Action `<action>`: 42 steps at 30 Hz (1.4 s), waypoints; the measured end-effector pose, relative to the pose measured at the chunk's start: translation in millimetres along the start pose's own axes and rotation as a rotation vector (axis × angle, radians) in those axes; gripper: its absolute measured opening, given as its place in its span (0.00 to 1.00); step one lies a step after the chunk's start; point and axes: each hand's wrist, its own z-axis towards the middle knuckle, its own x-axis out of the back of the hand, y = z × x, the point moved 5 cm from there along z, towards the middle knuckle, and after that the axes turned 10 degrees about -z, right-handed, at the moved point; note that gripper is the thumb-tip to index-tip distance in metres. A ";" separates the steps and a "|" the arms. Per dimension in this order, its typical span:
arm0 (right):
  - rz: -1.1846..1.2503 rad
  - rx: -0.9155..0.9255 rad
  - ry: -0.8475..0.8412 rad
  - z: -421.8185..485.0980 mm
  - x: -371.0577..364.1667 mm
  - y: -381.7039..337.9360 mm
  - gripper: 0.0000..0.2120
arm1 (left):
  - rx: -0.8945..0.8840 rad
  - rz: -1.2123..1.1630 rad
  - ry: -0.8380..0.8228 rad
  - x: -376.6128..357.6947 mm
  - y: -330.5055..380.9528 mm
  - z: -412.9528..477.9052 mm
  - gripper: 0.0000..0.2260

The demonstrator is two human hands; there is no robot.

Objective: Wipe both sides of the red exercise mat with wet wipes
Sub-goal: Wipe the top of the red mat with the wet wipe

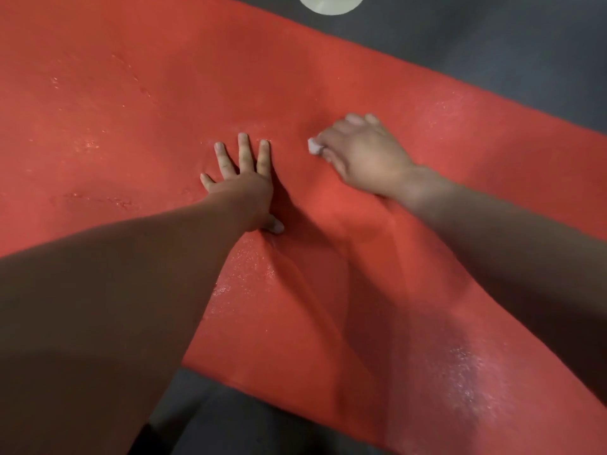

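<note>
Your left grip (241, 188) lies flat on the red mat (131, 93). Your right grip (364, 156) squeezes a wipe (314, 146). Gray floor (492, 34) shows at one o'clock.

Dim, warm lighting. Wet patches on the red mat (361, 77) glint; a soft shadow lies beside the left hand (243, 188). The right hand (361, 156) is motion-blurred; slight wide-angle bending at the frame edges.

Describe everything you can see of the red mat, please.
The red mat looks like soft foam with a fine grainy surface. It lies unrolled and flat on a dark grey floor, running slantwise across the view. Wet patches glisten on it, and shallow creases show near the left hand, which presses flat on it. The right hand holds a small white wipe against it.
</note>
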 end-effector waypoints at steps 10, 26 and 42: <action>0.086 -0.012 -0.022 -12.1 -2.9 -3.0 0.08 | 0.019 0.018 -0.009 1.6 1.5 -0.5 0.68; -0.052 -0.120 0.001 -20.2 -5.5 38.4 0.15 | 0.022 0.025 -0.018 3.1 3.5 -3.6 0.68; -0.165 -0.677 -0.016 24.2 2.6 118.6 0.17 | 0.038 0.037 -0.019 2.4 3.0 1.6 0.68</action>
